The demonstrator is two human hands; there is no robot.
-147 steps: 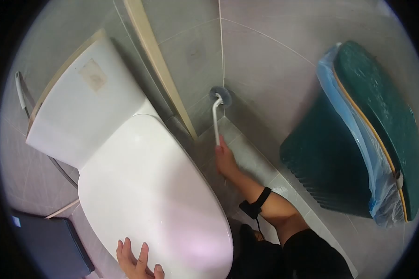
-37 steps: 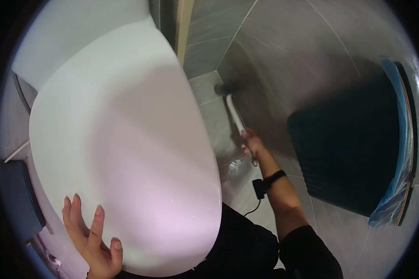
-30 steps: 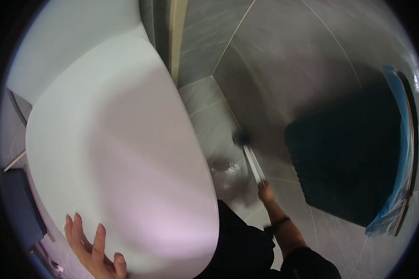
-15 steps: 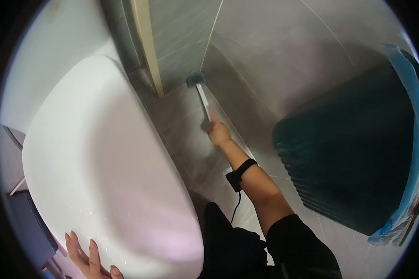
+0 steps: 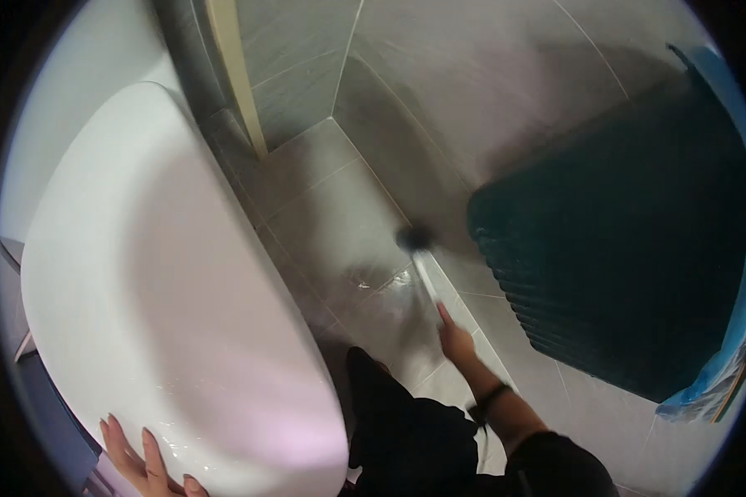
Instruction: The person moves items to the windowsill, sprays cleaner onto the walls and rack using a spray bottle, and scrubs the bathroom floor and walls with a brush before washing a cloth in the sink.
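My right hand [image 5: 457,341] is closed around the white handle of a long brush [image 5: 426,277], its forefinger stretched along the handle. The dark brush head [image 5: 414,238] is smeared by motion and is at the line where the grey floor tiles [image 5: 307,199] meet the wall. Wet, shiny patches show on the tiles left of it. At the lower left, my left hand [image 5: 141,464] lies with its fingers apart on the wet, rounded surface of a large white glossy fixture [image 5: 199,273]. Nothing shows in that hand.
A dark green bin [image 5: 613,240] with a blue plastic liner [image 5: 721,348] stands at the right. A beige upright edge [image 5: 239,83] rises beyond the white fixture. A dark blue object [image 5: 50,414] is at the lower left. My dark-clothed leg [image 5: 406,431] is below.
My right hand has drawn the brush from the far corner toward me and to the right. The view has shifted slightly. My left hand remains on the white fixture.
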